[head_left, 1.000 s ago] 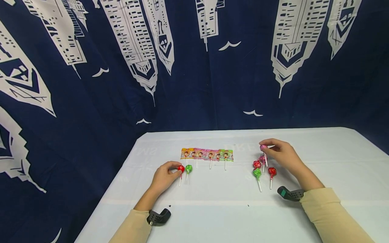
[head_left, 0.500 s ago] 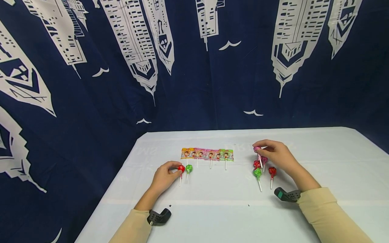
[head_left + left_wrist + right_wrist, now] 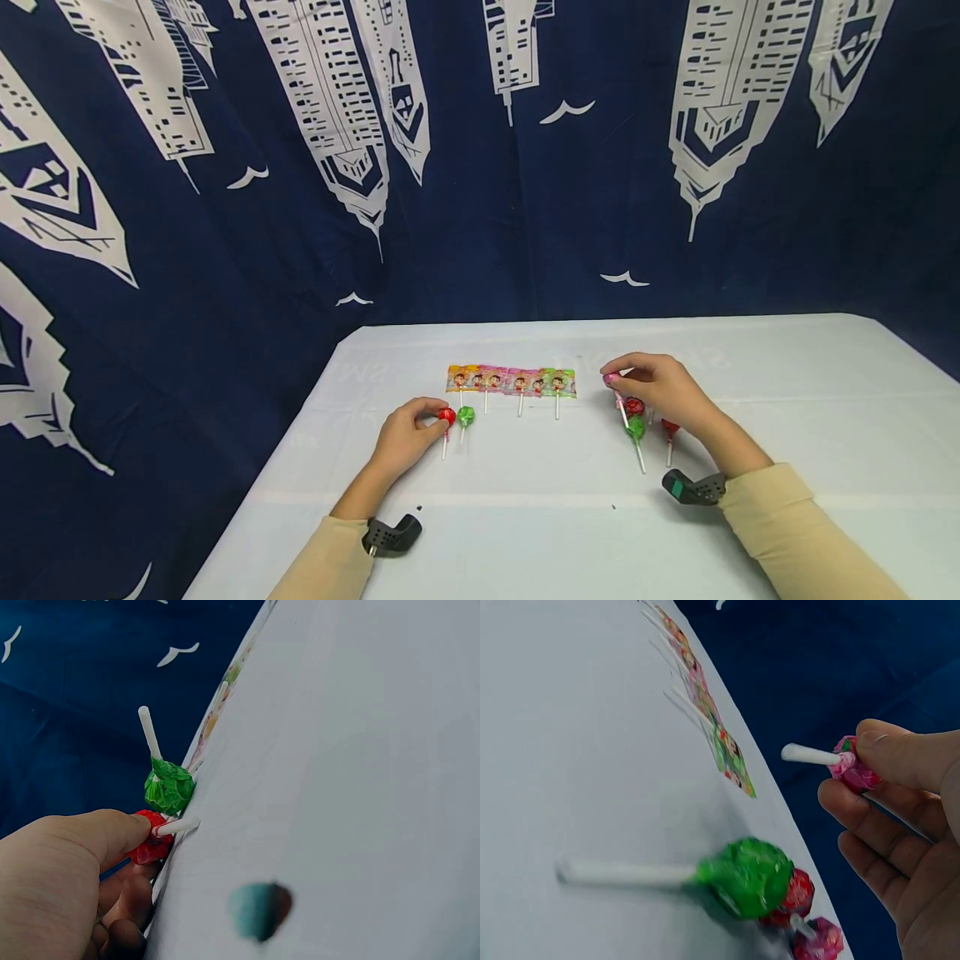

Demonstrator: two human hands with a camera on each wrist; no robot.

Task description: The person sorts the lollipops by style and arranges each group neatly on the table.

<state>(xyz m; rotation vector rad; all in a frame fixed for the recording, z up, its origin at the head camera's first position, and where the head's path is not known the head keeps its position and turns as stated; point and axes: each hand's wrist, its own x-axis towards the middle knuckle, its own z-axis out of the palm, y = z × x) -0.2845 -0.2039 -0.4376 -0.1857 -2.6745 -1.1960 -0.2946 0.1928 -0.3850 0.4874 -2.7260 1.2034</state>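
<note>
My right hand [image 3: 652,387] pinches a pink round lollipop [image 3: 611,380] [image 3: 855,771] by its wrapped head, lifted above the white table [image 3: 540,500], stick pointing down toward me. Just below it lie a green lollipop [image 3: 636,428] [image 3: 744,876], red ones [image 3: 634,406] [image 3: 670,428] and another pink one [image 3: 819,941]. My left hand [image 3: 408,433] [image 3: 71,877] rests on the table and holds a red lollipop [image 3: 447,416] [image 3: 150,838] between thumb and fingers. A green lollipop [image 3: 466,414] [image 3: 169,787] lies right beside it.
A row of several flat wrapped lollipops [image 3: 512,382] lies across the middle of the table, between my two hands. A dark blue curtain [image 3: 480,167] printed with white buildings hangs behind and to the left. The table's left edge runs near my left forearm.
My right hand has carried the pink lollipop to the left, from over the loose pile toward the row of flat lollipops. The left hand has not moved.
</note>
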